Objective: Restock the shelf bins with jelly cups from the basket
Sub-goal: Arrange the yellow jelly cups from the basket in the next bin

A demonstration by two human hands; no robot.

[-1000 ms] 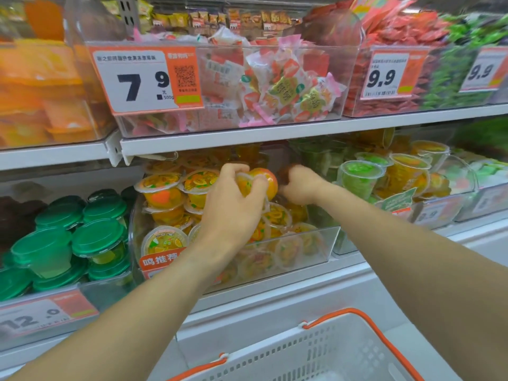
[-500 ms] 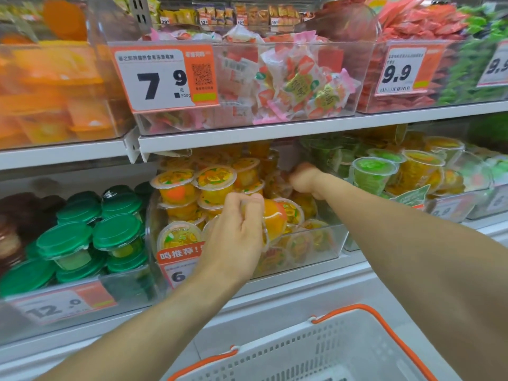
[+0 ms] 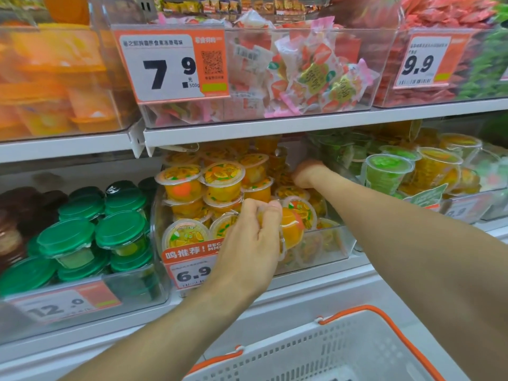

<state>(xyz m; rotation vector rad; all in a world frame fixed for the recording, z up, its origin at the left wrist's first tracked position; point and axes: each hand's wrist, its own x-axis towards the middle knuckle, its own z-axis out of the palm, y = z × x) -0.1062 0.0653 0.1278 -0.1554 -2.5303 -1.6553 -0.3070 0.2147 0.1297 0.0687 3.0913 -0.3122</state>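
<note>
My left hand (image 3: 251, 237) grips an orange jelly cup (image 3: 292, 229) at the front of the clear middle bin (image 3: 334, 246), just above its front wall. That bin holds several stacked orange jelly cups (image 3: 222, 182). My right hand (image 3: 306, 173) reaches deep into the back right of the same bin, fingers curled among the cups; what it holds is hidden. The white basket (image 3: 354, 350) with orange handles sits below, at the bottom right.
A bin of green-lidded cups (image 3: 68, 237) stands to the left, a bin of green and yellow cups (image 3: 390, 171) to the right. The upper shelf (image 3: 275, 125) overhangs closely, carrying bins of wrapped sweets (image 3: 308, 72). Price tags hang on the bin fronts.
My left hand has come down and forward with the orange cup to the bin's front. My right hand stays deep at the back right of the bin.
</note>
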